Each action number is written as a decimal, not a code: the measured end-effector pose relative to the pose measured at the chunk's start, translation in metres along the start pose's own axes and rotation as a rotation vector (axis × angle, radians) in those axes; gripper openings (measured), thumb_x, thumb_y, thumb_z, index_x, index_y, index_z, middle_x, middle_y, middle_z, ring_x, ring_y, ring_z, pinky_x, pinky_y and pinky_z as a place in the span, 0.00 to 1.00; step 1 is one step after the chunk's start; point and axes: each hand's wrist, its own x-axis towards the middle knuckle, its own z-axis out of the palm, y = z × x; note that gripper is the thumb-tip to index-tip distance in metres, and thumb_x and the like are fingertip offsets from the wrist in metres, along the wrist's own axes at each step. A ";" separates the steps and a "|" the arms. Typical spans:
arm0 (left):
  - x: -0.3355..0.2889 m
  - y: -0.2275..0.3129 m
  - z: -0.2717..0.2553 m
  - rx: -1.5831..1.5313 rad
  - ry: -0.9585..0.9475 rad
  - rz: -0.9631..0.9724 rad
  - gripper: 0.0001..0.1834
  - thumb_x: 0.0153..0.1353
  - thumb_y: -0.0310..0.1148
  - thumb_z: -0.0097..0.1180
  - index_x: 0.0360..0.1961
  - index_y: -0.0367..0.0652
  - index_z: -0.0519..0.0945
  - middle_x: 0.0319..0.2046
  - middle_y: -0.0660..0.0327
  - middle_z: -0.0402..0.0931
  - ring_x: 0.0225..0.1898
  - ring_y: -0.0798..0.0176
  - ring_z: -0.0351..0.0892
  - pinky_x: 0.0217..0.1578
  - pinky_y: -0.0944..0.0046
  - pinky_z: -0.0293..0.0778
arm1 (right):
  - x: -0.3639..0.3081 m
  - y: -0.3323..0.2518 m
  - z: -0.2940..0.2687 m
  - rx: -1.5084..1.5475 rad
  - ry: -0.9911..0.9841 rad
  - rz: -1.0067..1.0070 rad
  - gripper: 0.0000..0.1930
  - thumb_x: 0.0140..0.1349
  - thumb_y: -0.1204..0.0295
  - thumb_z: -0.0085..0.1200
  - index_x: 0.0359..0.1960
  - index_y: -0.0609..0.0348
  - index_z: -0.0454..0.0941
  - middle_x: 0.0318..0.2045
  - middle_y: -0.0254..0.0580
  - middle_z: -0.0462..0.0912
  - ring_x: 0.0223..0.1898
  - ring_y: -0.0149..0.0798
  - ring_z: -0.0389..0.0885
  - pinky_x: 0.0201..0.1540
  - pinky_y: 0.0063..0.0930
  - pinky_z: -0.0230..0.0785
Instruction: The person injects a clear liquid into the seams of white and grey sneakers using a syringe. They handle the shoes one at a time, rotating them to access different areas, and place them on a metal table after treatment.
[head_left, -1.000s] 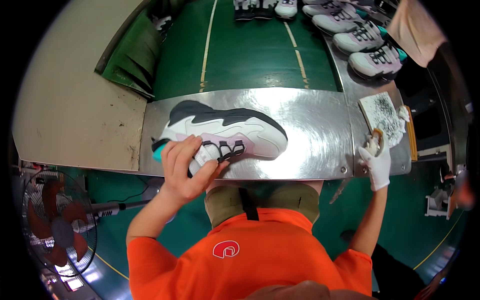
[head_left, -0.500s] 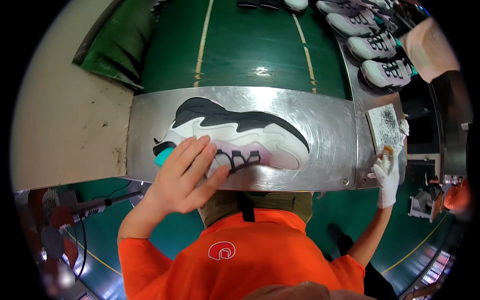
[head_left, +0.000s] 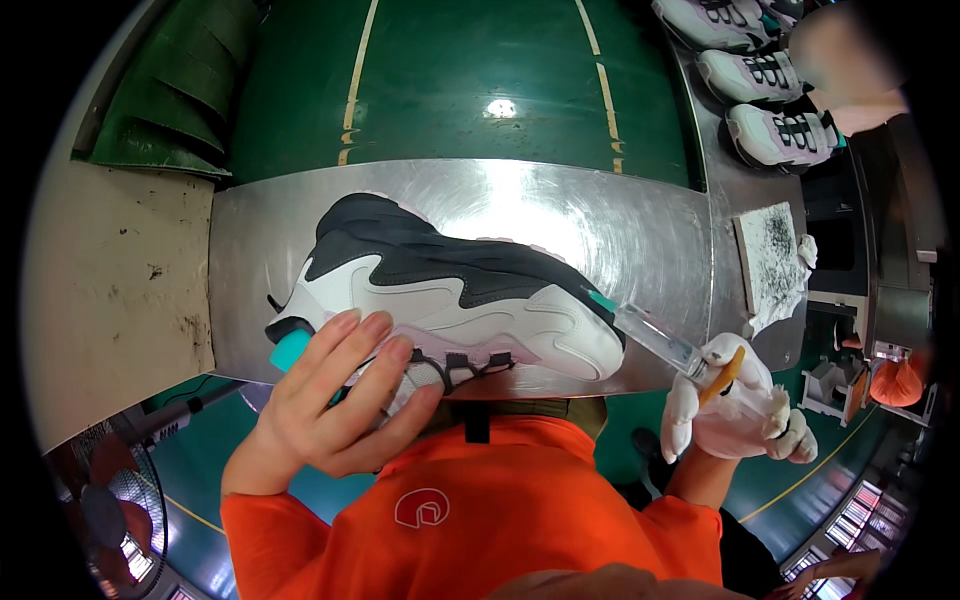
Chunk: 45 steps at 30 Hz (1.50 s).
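A white, black and pale purple sneaker [head_left: 430,305] lies tilted on its side on the metal bench [head_left: 260,215], its dark sole turned away from me and its toe to the right. My bare left hand [head_left: 335,405] grips it over the laces and collar, near a teal piece at the heel. In a white glove, my right hand [head_left: 735,405] holds a clear syringe [head_left: 655,335] with an amber plunger end. The syringe's teal tip is at the sole edge by the toe; whether it touches I cannot tell.
A white pad [head_left: 768,260] with black specks lies at the bench's right end. Several similar sneakers [head_left: 780,135] stand in a row at the far right. A cardboard-coloured board [head_left: 130,290] is on the left, with a green curved flap [head_left: 170,110] behind it. A fan [head_left: 130,510] stands lower left.
My right hand has come from beside the speckled pad to the toe with the syringe in it. The sneaker has tipped, showing more of its sole, with my left hand still on it.
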 end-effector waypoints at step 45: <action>0.002 0.022 0.003 0.170 -0.009 0.028 0.13 0.52 0.27 0.63 0.42 0.47 0.81 0.47 0.47 0.77 0.47 0.43 0.79 0.41 0.48 0.82 | -0.023 -0.006 -0.024 -0.096 0.025 0.053 0.44 0.48 0.49 0.65 0.55 0.77 0.64 0.33 0.72 0.76 0.22 0.52 0.79 0.19 0.41 0.77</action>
